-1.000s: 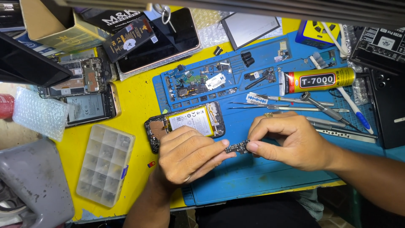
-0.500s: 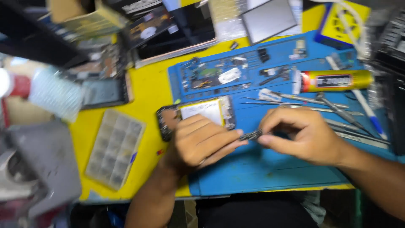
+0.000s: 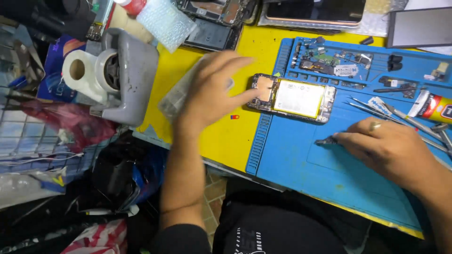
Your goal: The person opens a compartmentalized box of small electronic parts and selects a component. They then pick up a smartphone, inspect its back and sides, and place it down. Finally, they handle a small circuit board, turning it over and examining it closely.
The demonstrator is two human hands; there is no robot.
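- Right hand [image 3: 393, 150]: fingers pinch a small dark part [image 3: 326, 140] flat on the blue mat [image 3: 301, 164].
- Left hand [image 3: 212, 91]: fingers spread, blurred, over the clear parts box [image 3: 176, 96], just beside the opened phone [image 3: 294, 97].
- Both forearms angle inward over the yellow tabletop [image 3: 226, 136].

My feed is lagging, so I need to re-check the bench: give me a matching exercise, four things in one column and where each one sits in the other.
Things:
1. opened phone
2. left hand
3. right hand
4. paper roll

Places:
A. on the grey holder at the left of the bench
B. on the blue mat, fingertips on a small dark part
C. back up at the left end of the blue mat
D. above the clear compartment box on the yellow surface

Pairs: 1-C, 2-D, 3-B, 4-A
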